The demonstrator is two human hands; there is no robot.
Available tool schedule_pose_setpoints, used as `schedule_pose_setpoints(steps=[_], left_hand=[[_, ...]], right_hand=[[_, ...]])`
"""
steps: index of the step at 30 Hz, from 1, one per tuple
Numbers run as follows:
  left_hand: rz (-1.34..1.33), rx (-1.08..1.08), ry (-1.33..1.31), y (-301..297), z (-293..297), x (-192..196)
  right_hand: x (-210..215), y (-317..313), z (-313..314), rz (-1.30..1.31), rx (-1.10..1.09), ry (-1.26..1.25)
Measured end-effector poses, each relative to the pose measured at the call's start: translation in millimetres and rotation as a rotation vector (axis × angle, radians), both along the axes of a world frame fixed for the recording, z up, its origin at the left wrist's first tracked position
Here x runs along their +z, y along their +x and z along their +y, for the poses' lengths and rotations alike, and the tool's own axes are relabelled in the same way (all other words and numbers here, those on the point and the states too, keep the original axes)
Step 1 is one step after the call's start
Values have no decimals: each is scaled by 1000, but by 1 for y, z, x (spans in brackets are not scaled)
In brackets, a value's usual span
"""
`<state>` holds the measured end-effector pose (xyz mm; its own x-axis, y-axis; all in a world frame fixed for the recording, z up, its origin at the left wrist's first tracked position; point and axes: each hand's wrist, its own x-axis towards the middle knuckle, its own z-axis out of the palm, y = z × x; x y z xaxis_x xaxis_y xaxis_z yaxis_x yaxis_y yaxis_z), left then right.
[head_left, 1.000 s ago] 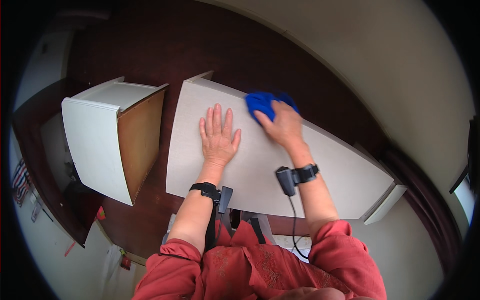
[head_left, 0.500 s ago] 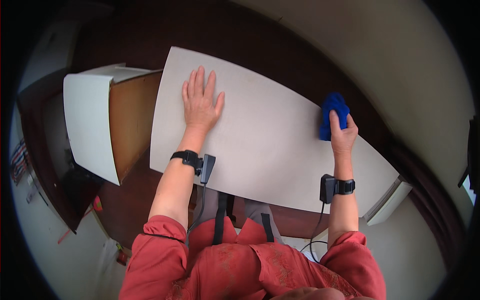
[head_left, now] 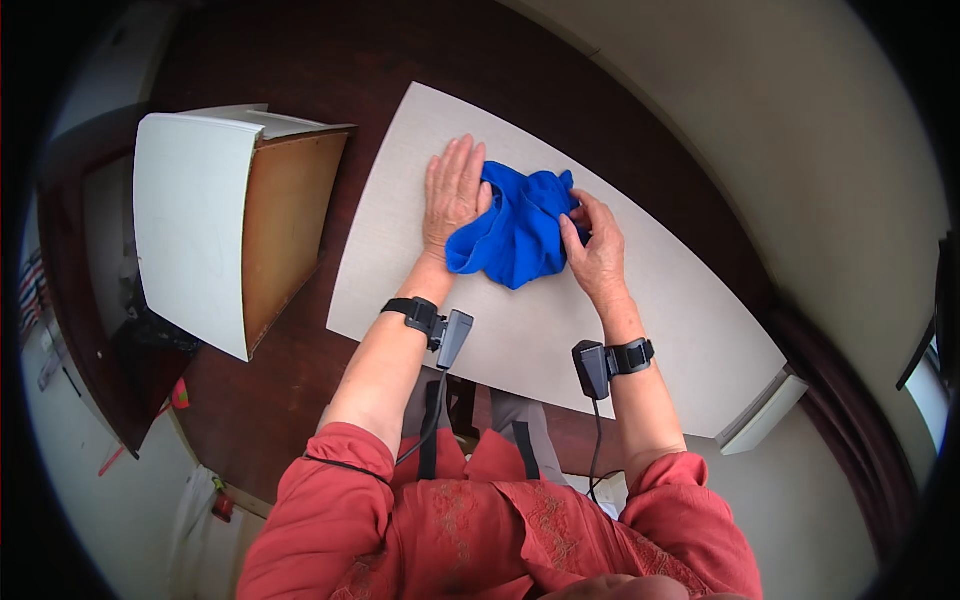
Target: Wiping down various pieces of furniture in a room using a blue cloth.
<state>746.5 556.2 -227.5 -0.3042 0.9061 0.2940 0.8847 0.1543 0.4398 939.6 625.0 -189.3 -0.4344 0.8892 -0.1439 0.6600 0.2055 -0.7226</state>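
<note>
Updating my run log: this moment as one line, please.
left hand: palm down on pale panel; right hand: at blue cloth's right edge, grip unclear; cloth: rumpled, on panel; white drawer: left of panel

The person is wearing a brick-red top point(head_left: 500, 498), with brownish embroidery point(head_left: 546, 530) running in patches down its front. The left sleeve point(head_left: 330, 510) and the right sleeve point(head_left: 695, 520) are ending short of the wrists, and a thin dark cord point(head_left: 345, 467) is circling the left one. Black straps point(head_left: 632, 356) are wrapping both wrists, each carrying a dark grey, wedge-shaped device point(head_left: 591, 368) that is trailing a black cable point(head_left: 599, 430). Below, grey trousers point(head_left: 547, 440) are showing, with black strips point(head_left: 527, 450) running along them.
</note>
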Motion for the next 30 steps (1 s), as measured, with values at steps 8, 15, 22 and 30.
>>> schedule_pose_setpoints(steps=[8, 15, 22, 30], left_hand=[[-768, 65, -3, 21, -14, 44], [-219, -139, -259, 84, -32, 48], [-65, -409, 84, 116, 35, 57], [-1523, -17, -456, 1, 59, 66]], right_hand=[[-9, -24, -20, 205, -284, -470], [1, 20, 7, 59, 61, 231], [-6, 80, 46, -225, -169, 537], [2, 96, 30, -309, -185, 531]])
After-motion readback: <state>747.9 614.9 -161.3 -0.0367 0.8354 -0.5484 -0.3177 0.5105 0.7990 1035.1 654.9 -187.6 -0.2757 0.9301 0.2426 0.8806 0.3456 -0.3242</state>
